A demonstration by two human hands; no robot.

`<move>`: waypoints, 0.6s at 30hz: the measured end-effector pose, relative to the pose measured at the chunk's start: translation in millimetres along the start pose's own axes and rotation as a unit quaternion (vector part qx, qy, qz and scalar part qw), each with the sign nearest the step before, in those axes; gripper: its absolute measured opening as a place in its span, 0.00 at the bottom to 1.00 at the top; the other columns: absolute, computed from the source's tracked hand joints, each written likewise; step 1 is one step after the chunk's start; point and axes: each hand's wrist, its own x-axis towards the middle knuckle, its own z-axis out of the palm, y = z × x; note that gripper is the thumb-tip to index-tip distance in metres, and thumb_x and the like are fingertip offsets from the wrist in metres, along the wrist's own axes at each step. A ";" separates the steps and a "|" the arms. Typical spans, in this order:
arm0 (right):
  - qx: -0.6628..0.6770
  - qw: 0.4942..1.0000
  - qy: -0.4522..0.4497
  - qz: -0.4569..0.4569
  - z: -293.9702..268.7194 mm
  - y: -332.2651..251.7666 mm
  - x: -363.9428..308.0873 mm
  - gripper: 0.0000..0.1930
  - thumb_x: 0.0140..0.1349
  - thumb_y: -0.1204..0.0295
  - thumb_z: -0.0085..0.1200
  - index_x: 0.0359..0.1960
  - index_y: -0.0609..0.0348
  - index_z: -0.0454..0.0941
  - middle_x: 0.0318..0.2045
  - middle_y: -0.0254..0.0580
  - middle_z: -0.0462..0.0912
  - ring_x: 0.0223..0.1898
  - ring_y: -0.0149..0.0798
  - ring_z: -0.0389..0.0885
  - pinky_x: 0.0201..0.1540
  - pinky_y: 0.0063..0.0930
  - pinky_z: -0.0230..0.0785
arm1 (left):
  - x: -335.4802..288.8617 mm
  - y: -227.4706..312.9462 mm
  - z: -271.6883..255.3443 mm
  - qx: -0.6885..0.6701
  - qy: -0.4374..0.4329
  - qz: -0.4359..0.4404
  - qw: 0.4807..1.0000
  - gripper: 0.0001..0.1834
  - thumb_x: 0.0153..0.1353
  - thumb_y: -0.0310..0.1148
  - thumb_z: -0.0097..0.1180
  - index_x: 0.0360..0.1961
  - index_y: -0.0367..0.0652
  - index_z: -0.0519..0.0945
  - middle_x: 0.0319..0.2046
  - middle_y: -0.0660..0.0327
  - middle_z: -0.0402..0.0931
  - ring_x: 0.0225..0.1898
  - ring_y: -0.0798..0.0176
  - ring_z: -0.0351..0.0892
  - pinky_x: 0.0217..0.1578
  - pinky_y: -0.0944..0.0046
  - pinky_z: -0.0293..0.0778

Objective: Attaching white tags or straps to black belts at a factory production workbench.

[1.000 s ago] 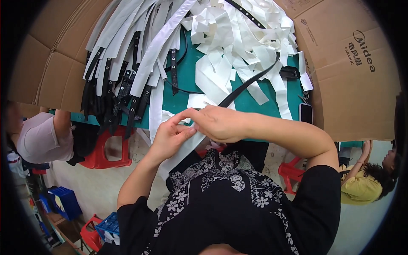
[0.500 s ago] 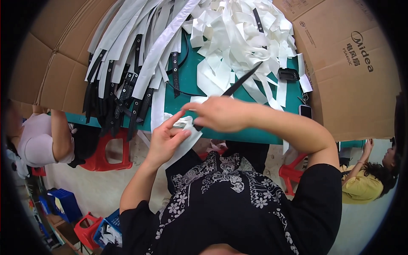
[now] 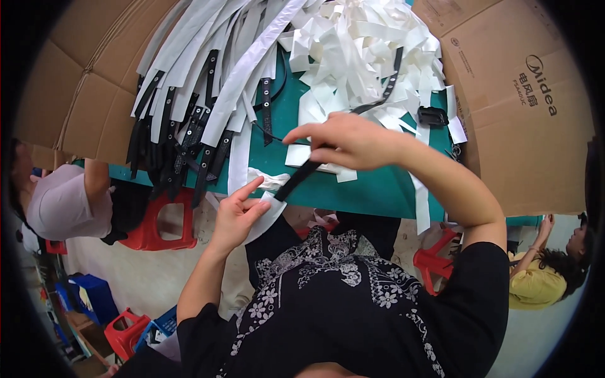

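Note:
A black belt with metal eyelets point(image 3: 296, 181) slants across the table edge, one end meeting a white strip point(image 3: 272, 212). My left hand point(image 3: 236, 220) pinches that strip between thumb and fingers, its index finger pointing up and outward. Over the belt's middle lies my right hand point(image 3: 353, 140), closed around it with the index finger stretched to the left. Beyond this hand the belt's eyelet end curves up onto a heap of loose white strips point(image 3: 353, 50). Beside my left hand is a crumpled white piece point(image 3: 268, 180) on the green table point(image 3: 378, 189).
Many black belts in white sleeves point(image 3: 208, 82) fan over the table's left. A black buckle-like piece point(image 3: 433, 116) lies at right. Open cardboard boxes point(image 3: 504, 107) flank both sides. Red stools point(image 3: 165, 223) stand below; one person point(image 3: 69, 201) sits left, another point(image 3: 535, 277) right.
My right hand has moved up and to the right along the belt. More of the belt now shows near the white strip, and its far end has swung upward. My left hand keeps its pinch.

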 end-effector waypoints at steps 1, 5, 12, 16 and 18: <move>0.046 0.999 0.002 -0.002 -5.9 0.7 -1.6 0.21 0.59 0.70 0.48 0.55 0.48 0.65 0.25 0.34 0.78 0.31 0.40 0.76 0.37 0.34 0.64 | -1.6 -2.1 -1.6 0.000 0.004 -0.002 1.000 0.28 0.55 0.25 0.57 0.57 0.33 0.65 0.26 0.68 0.77 0.27 0.83 0.67 0.29 0.81 0.63; 0.023 0.998 -0.031 -0.040 -5.8 -15.8 9.9 0.22 0.59 0.71 0.49 0.56 0.48 0.63 0.27 0.34 0.79 0.32 0.38 0.77 0.40 0.33 0.63 | -4.8 2.9 3.1 -0.093 -0.031 -0.003 0.995 0.25 0.56 0.24 0.55 0.56 0.33 0.66 0.29 0.68 0.78 0.28 0.82 0.67 0.31 0.80 0.63; 0.103 0.992 -0.030 0.066 57.7 -25.7 18.4 0.23 0.61 0.64 0.46 0.58 0.51 0.57 0.25 0.45 0.78 0.31 0.50 0.76 0.38 0.42 0.66 | -1.2 20.1 13.9 -0.112 -0.005 0.015 0.994 0.25 0.56 0.22 0.55 0.56 0.32 0.66 0.29 0.67 0.78 0.29 0.81 0.69 0.32 0.80 0.64; -0.096 0.991 -0.036 0.082 28.3 28.8 -13.1 0.13 0.60 0.59 0.47 0.42 0.49 0.72 0.23 0.43 0.78 0.28 0.48 0.76 0.32 0.38 0.67 | -11.6 -12.6 -12.0 -0.074 0.020 0.006 0.997 0.27 0.55 0.22 0.55 0.57 0.35 0.66 0.31 0.64 0.79 0.31 0.79 0.71 0.33 0.79 0.67; -0.088 0.993 -0.027 0.076 18.4 18.9 -15.3 0.12 0.58 0.58 0.49 0.30 0.52 0.74 0.21 0.41 0.77 0.24 0.46 0.76 0.27 0.38 0.66 | -10.8 -5.0 -5.1 -0.061 0.018 0.007 0.998 0.27 0.55 0.22 0.55 0.57 0.36 0.65 0.31 0.64 0.79 0.31 0.79 0.71 0.34 0.79 0.67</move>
